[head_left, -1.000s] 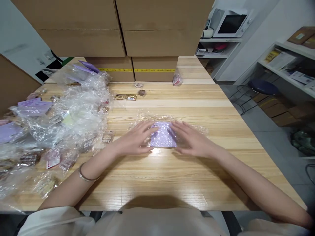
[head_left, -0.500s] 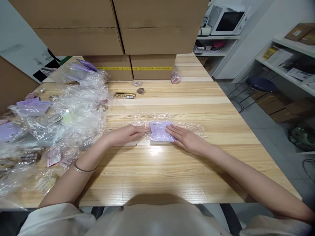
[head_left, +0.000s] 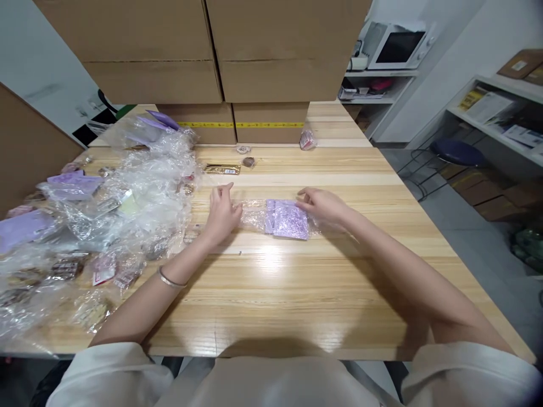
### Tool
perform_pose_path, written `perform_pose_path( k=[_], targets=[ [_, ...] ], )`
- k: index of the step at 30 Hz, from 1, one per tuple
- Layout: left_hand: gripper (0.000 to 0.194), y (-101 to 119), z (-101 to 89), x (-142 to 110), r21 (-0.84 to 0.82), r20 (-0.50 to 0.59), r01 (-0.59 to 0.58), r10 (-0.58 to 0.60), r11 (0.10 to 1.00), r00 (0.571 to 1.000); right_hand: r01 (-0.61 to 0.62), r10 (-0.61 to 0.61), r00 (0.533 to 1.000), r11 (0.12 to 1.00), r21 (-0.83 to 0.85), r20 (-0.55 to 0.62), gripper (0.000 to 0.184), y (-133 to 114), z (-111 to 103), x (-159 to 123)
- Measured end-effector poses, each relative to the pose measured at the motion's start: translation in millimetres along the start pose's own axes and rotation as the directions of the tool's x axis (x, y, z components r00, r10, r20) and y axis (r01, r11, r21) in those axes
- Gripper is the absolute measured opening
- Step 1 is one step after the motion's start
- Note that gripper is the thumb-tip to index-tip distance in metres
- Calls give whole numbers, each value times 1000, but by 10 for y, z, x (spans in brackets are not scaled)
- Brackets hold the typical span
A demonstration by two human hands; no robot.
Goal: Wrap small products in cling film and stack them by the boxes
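Note:
A flat lilac packet (head_left: pixel 291 219) lies on the table, wrapped in clear, crinkled bubble wrap. A strip of that clear wrap (head_left: pixel 254 217) stretches from its left side toward my left hand (head_left: pixel 224 212), whose fingers are bent with the thumb at the end of the strip. My right hand (head_left: pixel 326 204) is at the packet's upper right corner, fingers curled and pinching the wrap there. More film shows faintly below the right hand. The exact fingertip contact is hard to see on both sides.
A large heap of clear plastic wrap (head_left: pixel 153 175) with small packed items covers the left of the table. Behind stand cardboard boxes (head_left: pixel 271 122). A gold packet (head_left: pixel 222 169), a small brown item (head_left: pixel 248 162) and a red-and-white wrapped item (head_left: pixel 307 140) lie toward the back.
My hands have gone from lying flat at the packet to bent, pinching fingers. Both have risen to the wrap's ends. The packet has turned slightly, with a second lilac layer showing on its left.

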State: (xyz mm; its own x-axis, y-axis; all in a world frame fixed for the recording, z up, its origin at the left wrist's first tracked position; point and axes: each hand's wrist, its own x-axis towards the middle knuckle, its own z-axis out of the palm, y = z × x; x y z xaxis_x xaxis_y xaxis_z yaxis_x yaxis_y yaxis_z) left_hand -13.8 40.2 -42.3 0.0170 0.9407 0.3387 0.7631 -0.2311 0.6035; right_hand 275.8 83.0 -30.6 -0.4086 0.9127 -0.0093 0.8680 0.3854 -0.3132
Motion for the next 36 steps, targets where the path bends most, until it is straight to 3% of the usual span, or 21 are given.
perform_pose_path(
  k=[1,2,4,6,9,13,22,27,31,36],
  targets=[
    [53,50,13,-62,73,-70,-111,116,991,991,-16,4,994,994,-112,-106,43,-78,42,-38],
    [51,111,26,-130,120,-72,-227,236,966,969,-17,-24,979,980,-197,-202,46,-175,88,-97],
    [50,236,73,-269,116,89,-425,417,897,904,42,-119,955,961,-272,-270,53,-394,201,-245],
    [58,320,159,-384,82,290,-478,438,875,851,136,-182,967,960,-245,-176,63,-585,345,-381],
    [74,323,314,-485,110,460,-385,296,916,837,170,-179,983,970,-173,-40,76,-708,559,-483],
    [81,225,413,-503,135,518,-316,205,939,830,174,-175,984,980,-101,-7,80,-622,687,-468],
    [61,97,517,-392,126,376,-198,137,972,916,177,-178,982,984,-18,-64,91,-595,695,-387],
    [60,194,507,-342,-134,297,-40,79,990,951,174,-172,962,985,-10,-213,80,-533,755,-314],
    [55,389,496,-304,-505,276,173,-32,846,961,214,-208,919,977,-20,-335,72,-403,809,-270],
    [54,603,412,-257,-772,439,450,-136,449,888,260,-285,846,958,-118,-451,69,-388,769,-303]
  ],
)
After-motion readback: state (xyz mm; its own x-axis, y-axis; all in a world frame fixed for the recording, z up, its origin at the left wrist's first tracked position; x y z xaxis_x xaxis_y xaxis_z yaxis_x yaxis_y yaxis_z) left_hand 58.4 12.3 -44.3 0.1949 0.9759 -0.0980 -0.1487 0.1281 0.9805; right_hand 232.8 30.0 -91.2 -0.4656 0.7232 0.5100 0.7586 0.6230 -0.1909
